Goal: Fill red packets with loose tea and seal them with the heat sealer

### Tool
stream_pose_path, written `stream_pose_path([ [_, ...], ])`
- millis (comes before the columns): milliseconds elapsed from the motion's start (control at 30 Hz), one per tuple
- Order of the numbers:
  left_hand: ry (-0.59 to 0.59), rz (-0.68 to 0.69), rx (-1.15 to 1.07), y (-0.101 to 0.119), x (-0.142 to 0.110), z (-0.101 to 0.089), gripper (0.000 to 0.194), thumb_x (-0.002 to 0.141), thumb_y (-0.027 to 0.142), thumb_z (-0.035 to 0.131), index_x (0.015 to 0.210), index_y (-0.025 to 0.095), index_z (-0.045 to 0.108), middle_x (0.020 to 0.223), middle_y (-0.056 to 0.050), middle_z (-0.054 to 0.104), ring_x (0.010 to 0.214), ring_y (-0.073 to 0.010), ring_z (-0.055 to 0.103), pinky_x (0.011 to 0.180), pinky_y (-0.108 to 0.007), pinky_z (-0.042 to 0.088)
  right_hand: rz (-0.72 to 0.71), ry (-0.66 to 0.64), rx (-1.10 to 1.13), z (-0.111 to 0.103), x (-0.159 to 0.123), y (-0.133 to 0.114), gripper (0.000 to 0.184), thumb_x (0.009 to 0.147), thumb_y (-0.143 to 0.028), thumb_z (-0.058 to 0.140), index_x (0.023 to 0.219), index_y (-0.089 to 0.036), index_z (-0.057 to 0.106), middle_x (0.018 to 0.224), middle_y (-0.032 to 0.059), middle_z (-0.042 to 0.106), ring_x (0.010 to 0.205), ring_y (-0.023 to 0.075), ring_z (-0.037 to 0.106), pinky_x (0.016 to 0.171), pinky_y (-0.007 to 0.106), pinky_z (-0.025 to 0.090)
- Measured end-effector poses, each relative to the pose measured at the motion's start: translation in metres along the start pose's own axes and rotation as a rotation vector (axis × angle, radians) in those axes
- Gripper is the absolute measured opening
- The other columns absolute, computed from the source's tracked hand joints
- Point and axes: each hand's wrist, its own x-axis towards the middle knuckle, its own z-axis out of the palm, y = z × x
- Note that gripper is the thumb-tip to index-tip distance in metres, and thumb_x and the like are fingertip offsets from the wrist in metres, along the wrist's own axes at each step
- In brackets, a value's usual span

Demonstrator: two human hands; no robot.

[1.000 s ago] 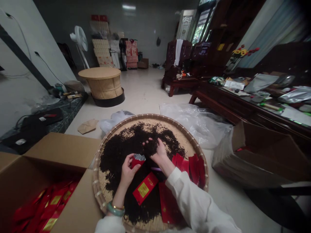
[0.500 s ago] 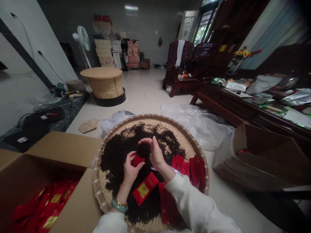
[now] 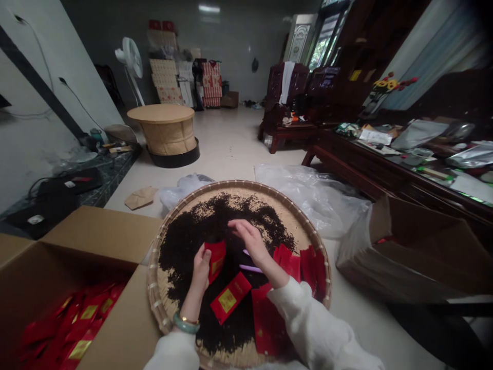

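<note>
My left hand is closed on a red packet with a gold label, held tilted over dark loose leaves that look like tea. Above the leaves, just right of that packet's top, is my right hand, fingers stretched and slightly curved; its palm is hidden. A lavender tool lies under my right wrist, partly covered. Another red packet with a gold label rests flat on the leaves between my forearms. Everything sits in a round woven bamboo tray.
Flat red packets lie by my right forearm, with more along the tray's right rim. An open cardboard box with many red packets stands at left. At right are another box and clear plastic sheeting.
The red packet in my left hand has turned so its labelled front shows, and that hand has shifted slightly left. My right hand has tipped over, fingers now pointing left, uncovering the lavender tool.
</note>
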Motion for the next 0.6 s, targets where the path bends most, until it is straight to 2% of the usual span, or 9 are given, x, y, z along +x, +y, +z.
stream_pose_path([
  [67,-0.085,-0.184,-0.106,0.002,-0.003,-0.001,0.077,0.058,0.073,0.066,0.101,0.009,0.059,0.091,-0.016,0.07,0.088,-0.0289,0.068,0.077,-0.038,0.053,-0.062,-0.098,-0.197,-0.005,-0.001,-0.001,0.029,0.083,-0.042,0.059,0.1,-0.02,0.067,0.112,0.0084,0.06,0.107,0.0206,0.053,0.086,0.033,0.046],
  [133,-0.177,-0.325,-0.176,0.003,-0.006,-0.002,0.076,0.062,0.074,0.063,0.099,0.008,0.061,0.085,-0.016,0.071,0.081,-0.0289,0.069,0.072,-0.039,0.055,-0.098,-0.24,-0.343,-0.008,-0.002,-0.001,0.033,0.079,-0.035,0.064,0.11,-0.022,0.065,0.117,0.0083,0.058,0.104,0.02,0.054,0.08,0.03,0.046],
  [200,-0.223,-0.414,-0.221,0.004,-0.008,-0.003,0.073,0.063,0.073,0.063,0.099,0.01,0.061,0.081,-0.014,0.072,0.075,-0.0271,0.07,0.068,-0.038,0.055,-0.106,-0.352,-0.445,-0.01,-0.004,0.001,0.034,0.078,-0.031,0.066,0.111,-0.021,0.066,0.108,0.0075,0.061,0.087,0.0166,0.056,0.072,0.027,0.046],
  [267,-0.276,-0.486,-0.226,0.003,-0.009,-0.004,0.071,0.066,0.074,0.059,0.097,0.011,0.062,0.077,-0.012,0.071,0.067,-0.0246,0.069,0.064,-0.035,0.055,-0.074,-0.419,-0.481,-0.01,-0.005,0.004,0.026,0.078,-0.031,0.066,0.101,-0.019,0.069,0.091,0.0051,0.062,0.07,0.0128,0.054,0.065,0.025,0.044],
  [367,-0.415,-0.585,-0.174,0.002,-0.008,-0.006,0.076,0.073,0.079,0.045,0.092,0.007,0.064,0.073,-0.015,0.07,0.061,-0.022,0.068,0.059,-0.031,0.053,0.083,-0.512,-0.371,-0.012,-0.003,0.009,0.024,0.079,-0.038,0.064,0.086,-0.015,0.068,0.073,0.0012,0.059,0.057,0.011,0.053,0.054,0.022,0.041],
  [467,-0.555,-0.613,-0.141,0.003,-0.01,-0.007,0.086,0.071,0.083,0.039,0.095,0.004,0.063,0.072,-0.018,0.07,0.063,-0.0251,0.068,0.06,-0.034,0.053,0.164,-0.494,-0.324,-0.015,0.0,0.014,0.025,0.078,-0.039,0.065,0.078,-0.014,0.066,0.065,-0.0007,0.059,0.055,0.0101,0.052,0.051,0.02,0.038],
  [533,-0.589,-0.534,-0.119,0.005,-0.014,-0.006,0.081,0.069,0.078,0.052,0.103,0.006,0.06,0.078,-0.018,0.07,0.064,-0.0267,0.068,0.06,-0.036,0.053,0.159,-0.425,-0.394,-0.018,0.003,0.016,0.023,0.076,-0.036,0.067,0.073,-0.013,0.067,0.062,-0.0013,0.059,0.054,0.0089,0.049,0.051,0.019,0.036],
  [600,-0.583,-0.429,-0.065,0.009,-0.017,-0.003,0.07,0.065,0.063,0.07,0.108,0.009,0.057,0.087,-0.018,0.071,0.063,-0.0246,0.068,0.058,-0.035,0.053,0.175,-0.404,-0.452,-0.021,0.005,0.016,0.023,0.078,-0.034,0.065,0.072,-0.012,0.069,0.059,-0.0016,0.058,0.053,0.0084,0.047,0.05,0.019,0.034],
])
